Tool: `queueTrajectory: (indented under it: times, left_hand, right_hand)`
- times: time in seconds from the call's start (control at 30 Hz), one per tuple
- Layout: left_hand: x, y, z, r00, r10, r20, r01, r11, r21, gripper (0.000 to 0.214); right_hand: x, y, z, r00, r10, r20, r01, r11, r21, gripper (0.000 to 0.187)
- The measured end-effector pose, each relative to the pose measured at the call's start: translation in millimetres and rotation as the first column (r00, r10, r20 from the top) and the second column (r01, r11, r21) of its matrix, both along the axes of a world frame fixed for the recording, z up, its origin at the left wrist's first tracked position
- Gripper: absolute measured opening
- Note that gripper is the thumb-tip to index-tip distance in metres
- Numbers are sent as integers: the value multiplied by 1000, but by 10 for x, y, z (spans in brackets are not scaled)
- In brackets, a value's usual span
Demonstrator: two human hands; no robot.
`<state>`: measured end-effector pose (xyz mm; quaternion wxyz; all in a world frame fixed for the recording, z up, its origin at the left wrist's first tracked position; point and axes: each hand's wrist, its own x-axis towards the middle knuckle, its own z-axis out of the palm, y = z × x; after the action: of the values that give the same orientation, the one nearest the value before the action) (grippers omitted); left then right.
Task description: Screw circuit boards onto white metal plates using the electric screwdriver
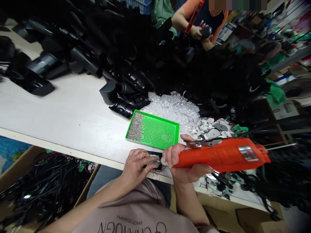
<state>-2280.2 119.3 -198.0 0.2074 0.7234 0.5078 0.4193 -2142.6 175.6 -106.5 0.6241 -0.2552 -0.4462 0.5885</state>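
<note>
My right hand [184, 165] is wrapped round an orange electric screwdriver [218, 155], its tip pointing left toward my other hand. At the table's front edge, my left hand [137, 165] is closed on a small pale part [153, 158], which my fingers partly cover. The screwdriver's tip is at or very near this part; contact cannot be made out. Beneath lies a dark flat block [159, 165], with thin red wires beside it. Just beyond my hands sits a green perforated tray [157, 131] with many small metal screws [135, 127] gathered at its left end.
Behind the tray is a heap of clear plastic parts [175, 108]. White parts and green circuit boards [240, 129] lie to the right. Black housings [109, 92] pile up across the back. A box of black cables [48, 191] stands lower left. Another person [201, 27] works opposite.
</note>
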Motion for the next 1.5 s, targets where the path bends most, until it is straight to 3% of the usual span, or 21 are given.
queueTrajectory:
  times: [0.13,0.43,0.57,0.67,0.77,0.87,0.97,1.1,1.27,1.5]
  left_hand:
    - [-8,-41,-12,998,7,62,-5,999,-34,16]
    - [55,-95,-46,948,3,319,35,993,-114,22]
    - [26,-108,-53,981,-61,186,70,996,-46,25]
    - [-73,-90,-62,999,-45,23,45,999,-2,49]
    - [-175,-59,-80,996,1,-86,-4,999,-39,56]
    - [-187,-26,-100,989,-29,-146,15,995,-99,59]
    - [-106,6,-123,983,-65,-169,45,992,-120,60]
    - [-6,42,-206,981,-62,-184,39,991,-125,43]
    - [3,44,-339,983,-47,-176,32,996,-89,31]
    - [7,37,-347,988,-51,-148,35,993,-108,31]
  right_hand:
    - [-42,-30,15,998,51,-30,-51,999,6,60]
    - [-58,-97,93,1000,-1,27,0,1000,4,62]
    - [-28,-122,108,998,-9,55,9,1000,-10,64]
    - [84,-108,116,997,-44,62,42,999,31,64]
    - [225,-80,71,989,-125,75,120,991,65,62]
    - [290,-65,-73,984,-152,87,148,987,59,61]
    - [254,-64,-271,989,-122,80,120,992,39,61]
    - [171,-57,-447,990,-116,77,114,993,30,63]
    - [161,-55,-519,977,-92,190,93,996,6,62]
    - [167,-80,-519,984,-54,173,42,997,72,53]
